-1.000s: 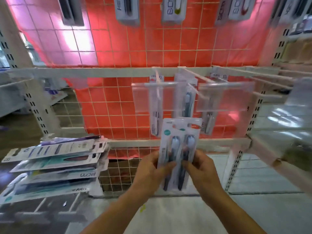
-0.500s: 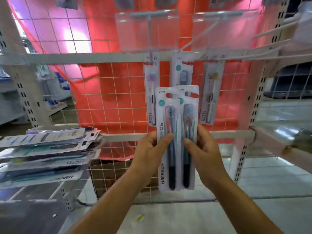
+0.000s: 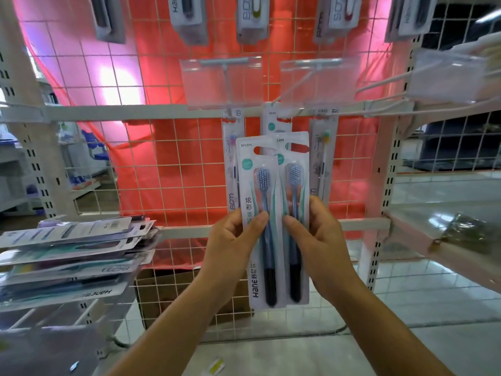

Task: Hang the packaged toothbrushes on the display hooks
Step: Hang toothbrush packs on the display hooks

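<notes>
Holding two Hane toothbrush packs upright in front of the wire grid panel (image 3: 176,158), the person has one in each hand. The left hand (image 3: 233,240) pinches the front pack (image 3: 257,185) at mid-height, thumb across its face and fingers behind. The right hand (image 3: 317,237) grips the rear pack (image 3: 295,164) the same way. The two cards overlap, left one in front, tops near level. This is probably to line up the hang slots (image 3: 264,150) so both can slide onto one hook together. The grip sits low on the cards, which leaves the slotted tops free to meet a hook tip. Directly behind and above hangs a matching pack (image 3: 272,123) on the middle hook (image 3: 295,84), so that is the likely destination: like goes with like. The hook runs out toward the viewer and ends in a clear price-tag holder (image 3: 320,82). The slots would have to clear that holder before sliding back, so the packs need raising first. BDM packs (image 3: 231,158) hang on the hook to the left, and another brand's pack (image 3: 324,147) on the hook to the right. A stack of unhung packs (image 3: 73,256) lies flat on the shelf at the left, near the left arm, so much of the job looks undone. The held packs are below the hook and not yet on it.
</notes>
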The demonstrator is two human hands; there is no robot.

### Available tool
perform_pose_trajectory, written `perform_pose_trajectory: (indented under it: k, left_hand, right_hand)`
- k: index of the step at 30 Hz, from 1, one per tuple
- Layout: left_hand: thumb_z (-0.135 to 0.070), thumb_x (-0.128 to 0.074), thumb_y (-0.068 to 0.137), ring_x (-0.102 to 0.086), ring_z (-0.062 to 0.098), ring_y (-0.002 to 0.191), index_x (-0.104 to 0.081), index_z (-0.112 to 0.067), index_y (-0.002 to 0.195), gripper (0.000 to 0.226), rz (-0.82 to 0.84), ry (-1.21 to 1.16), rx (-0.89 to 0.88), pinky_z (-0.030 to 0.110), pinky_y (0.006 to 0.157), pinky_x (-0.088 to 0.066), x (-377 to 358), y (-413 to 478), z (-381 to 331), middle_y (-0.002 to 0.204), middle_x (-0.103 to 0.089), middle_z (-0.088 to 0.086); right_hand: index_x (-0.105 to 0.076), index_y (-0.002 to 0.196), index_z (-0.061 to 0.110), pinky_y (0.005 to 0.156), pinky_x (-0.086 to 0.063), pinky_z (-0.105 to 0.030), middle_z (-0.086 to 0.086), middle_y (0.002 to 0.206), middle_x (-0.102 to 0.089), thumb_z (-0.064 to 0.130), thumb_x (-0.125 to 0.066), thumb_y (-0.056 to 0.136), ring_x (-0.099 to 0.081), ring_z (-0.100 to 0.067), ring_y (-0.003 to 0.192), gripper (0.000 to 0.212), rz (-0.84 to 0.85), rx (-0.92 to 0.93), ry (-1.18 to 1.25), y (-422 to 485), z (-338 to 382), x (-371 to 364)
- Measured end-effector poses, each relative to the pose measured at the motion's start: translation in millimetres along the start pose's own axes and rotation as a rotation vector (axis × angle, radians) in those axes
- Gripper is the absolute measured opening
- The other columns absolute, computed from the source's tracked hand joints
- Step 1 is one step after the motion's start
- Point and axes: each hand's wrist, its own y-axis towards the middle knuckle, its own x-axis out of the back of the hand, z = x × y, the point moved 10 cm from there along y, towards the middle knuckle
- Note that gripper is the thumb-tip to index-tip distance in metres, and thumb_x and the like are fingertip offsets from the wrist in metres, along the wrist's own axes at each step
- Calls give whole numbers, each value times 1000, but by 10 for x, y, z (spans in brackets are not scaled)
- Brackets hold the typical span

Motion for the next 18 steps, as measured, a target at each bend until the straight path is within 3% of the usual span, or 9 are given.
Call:
perform_pose_trajectory:
  k: [7, 11, 18]
  left_hand:
    - [-30, -63, 88, -69, 25, 99, -74, -21, 95, 16, 37, -35, -65, 32, 78, -58, -49, -64, -127, 101, -74, 5]
    - [-29, -61, 81, -68, 26, 101, -76, -27, 92, 19, 56, -90, -69, 37, 82, -57, -43, -71, -171, 103, -73, 6]
    - [-30, -64, 88, -71, 27, 90, -75, -24, 81, 15, 33, -89, -30, 32, 73, -58, 41, -95, -126, 93, -74, 9]
  right_hand:
    - [-60, 104, 26, 72, -55, -19, 3, 94, -68, 5, -57, 92, -68, -9, 89, 25, -48, 69, -42, -78, 230, 30]
    - [-60, 105, 22, 73, -55, -20, -2, 96, -68, 3, -56, 92, -69, -12, 91, 23, -57, 121, -41, -97, 370, 10]
    - [-60, 103, 18, 71, -57, -26, -5, 97, -70, 2, -55, 94, -70, -14, 88, 19, -96, 99, 1, 56, 483, 48]
